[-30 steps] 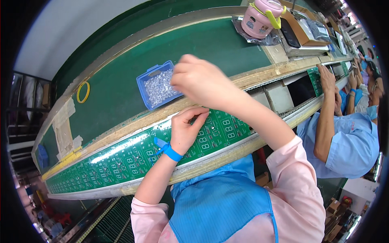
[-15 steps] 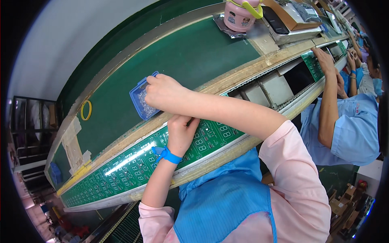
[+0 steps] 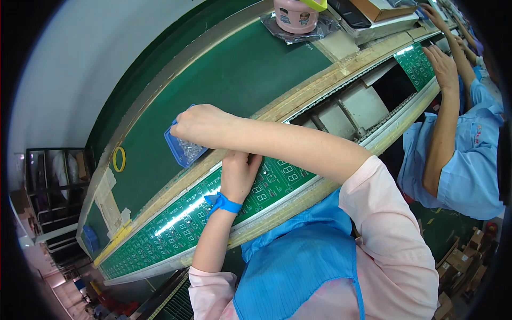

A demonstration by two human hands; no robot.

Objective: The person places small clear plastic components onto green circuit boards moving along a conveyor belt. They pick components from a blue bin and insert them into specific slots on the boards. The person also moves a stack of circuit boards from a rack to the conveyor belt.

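Nearest, a person's blue apron (image 3: 298,272) sits close to the bench's pale, tape-wrapped front edge (image 3: 304,201). Just beyond that edge, a row of green circuit boards (image 3: 170,230) lies in a long track, running from the middle toward the lower left. The left hand (image 3: 238,173), with a blue band (image 3: 226,204) at its wrist, is over the boards, bent downward. The right forearm covers its fingertips, so whether they pinch anything cannot be told.

That forearm crosses above the left hand, blocking the direct way up from it. To the right, the track opens into a gap with crossbars (image 3: 341,112). A worn wooden ledge (image 3: 304,101) divides the track from the bench top.

Past the ledge, the right hand (image 3: 201,127) is at a small blue bin (image 3: 173,150) of tiny clear parts (image 3: 190,150). The back of the hand hides its fingers; their grip cannot be told.

A broad stretch of green bench top (image 3: 240,74) spreads between the bin and a pink container (image 3: 296,21) on a crinkled plastic bag (image 3: 292,37). A yellow ring (image 3: 124,159) lies left of the bin. Farther right are a dark phone (image 3: 349,13), a cardboard box (image 3: 381,9) and a co-worker's hand (image 3: 444,66) beside another green board (image 3: 412,65).
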